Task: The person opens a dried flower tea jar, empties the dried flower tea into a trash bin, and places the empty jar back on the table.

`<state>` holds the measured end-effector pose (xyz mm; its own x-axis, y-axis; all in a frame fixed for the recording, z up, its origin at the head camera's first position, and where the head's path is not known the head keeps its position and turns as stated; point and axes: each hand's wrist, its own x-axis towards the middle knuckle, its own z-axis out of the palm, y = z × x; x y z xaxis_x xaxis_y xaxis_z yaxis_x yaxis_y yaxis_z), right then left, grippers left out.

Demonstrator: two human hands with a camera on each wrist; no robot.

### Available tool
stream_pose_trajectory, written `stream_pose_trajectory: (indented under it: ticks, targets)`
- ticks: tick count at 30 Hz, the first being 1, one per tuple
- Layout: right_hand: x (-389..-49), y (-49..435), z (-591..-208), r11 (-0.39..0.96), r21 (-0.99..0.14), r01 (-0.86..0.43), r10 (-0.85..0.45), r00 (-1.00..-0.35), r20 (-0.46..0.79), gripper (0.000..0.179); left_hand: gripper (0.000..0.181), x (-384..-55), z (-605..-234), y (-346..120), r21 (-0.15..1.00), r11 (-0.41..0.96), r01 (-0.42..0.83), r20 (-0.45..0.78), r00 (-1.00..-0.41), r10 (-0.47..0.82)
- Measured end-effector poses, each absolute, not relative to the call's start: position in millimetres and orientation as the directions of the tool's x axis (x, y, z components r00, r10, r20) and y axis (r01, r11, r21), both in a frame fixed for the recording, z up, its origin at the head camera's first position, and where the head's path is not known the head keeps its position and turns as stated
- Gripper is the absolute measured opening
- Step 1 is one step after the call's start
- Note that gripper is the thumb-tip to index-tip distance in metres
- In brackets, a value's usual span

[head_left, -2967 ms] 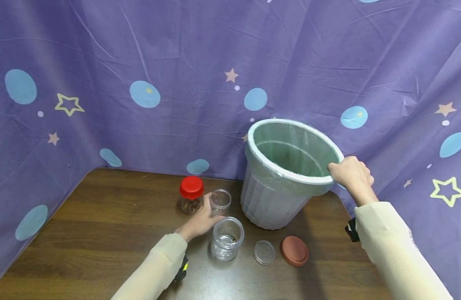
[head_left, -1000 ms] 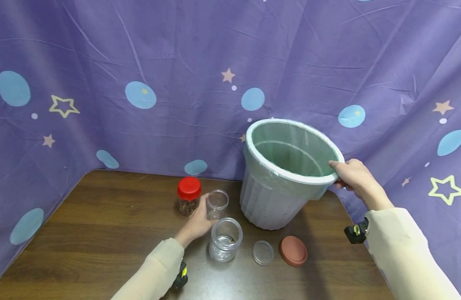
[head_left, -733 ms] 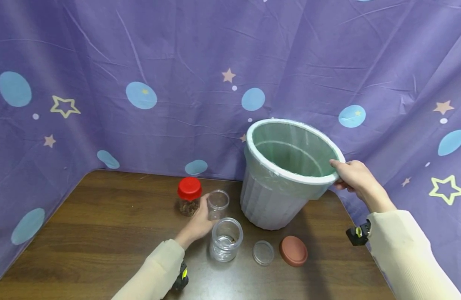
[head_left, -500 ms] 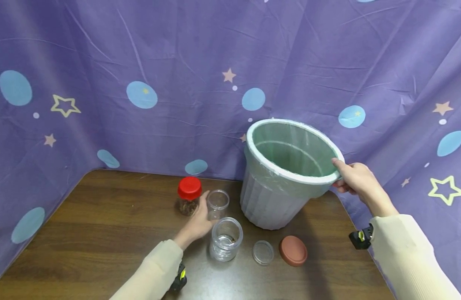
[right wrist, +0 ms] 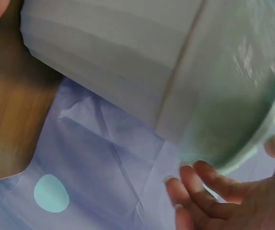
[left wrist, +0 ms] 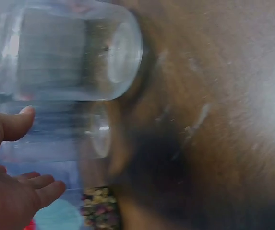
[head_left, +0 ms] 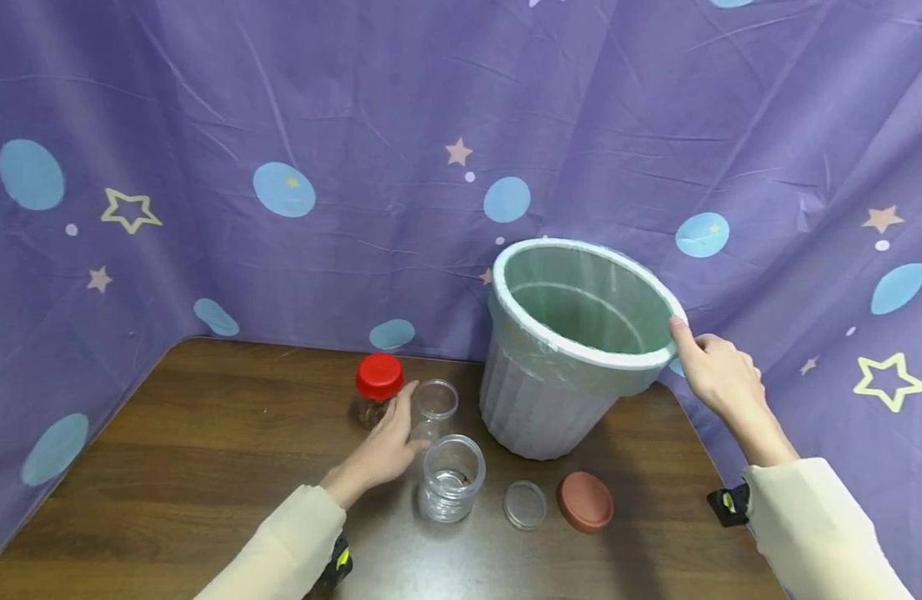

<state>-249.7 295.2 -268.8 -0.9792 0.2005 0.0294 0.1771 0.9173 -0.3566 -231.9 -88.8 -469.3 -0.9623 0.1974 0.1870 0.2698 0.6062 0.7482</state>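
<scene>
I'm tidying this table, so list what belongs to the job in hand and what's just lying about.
Likely in the job, judging by the hands:
lined bin, right hand at its rim
rear clear jar, left hand beside it

Seemingly just lying about:
front clear jar
red-lidded jar, though near the left hand
clear lid
reddish-brown lid

Three jars [head_left: 452, 483], two loose lids [head_left: 585, 502], one bin [head_left: 545, 408]

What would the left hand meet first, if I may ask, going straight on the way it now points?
Most likely the farther clear jar, just ahead of the left hand, though depth is unclear, so a near miss is possible.
</scene>
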Motion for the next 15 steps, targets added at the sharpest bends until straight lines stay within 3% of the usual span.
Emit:
stream_pose_trajectory:
  ticks: [8, 15]
  targets:
    - [-239.1, 281.2, -290.2, 0.907, -0.38, 0.181, 0.254, -0.955, 0.152, 0.083, 0.078, -223.5, -446.9, -97.8, 0.708, 0.65, 0.276, 0.151, -0.958, 0.243]
    - [-226.7, 273.9, -304.6, 0.9, -0.424, 0.104, 0.205, -0.958, 0.199, 0.076, 0.079, -219.9, -432.5, -104.0, 0.674, 0.678, 0.293, 0.123, -0.95, 0.288]
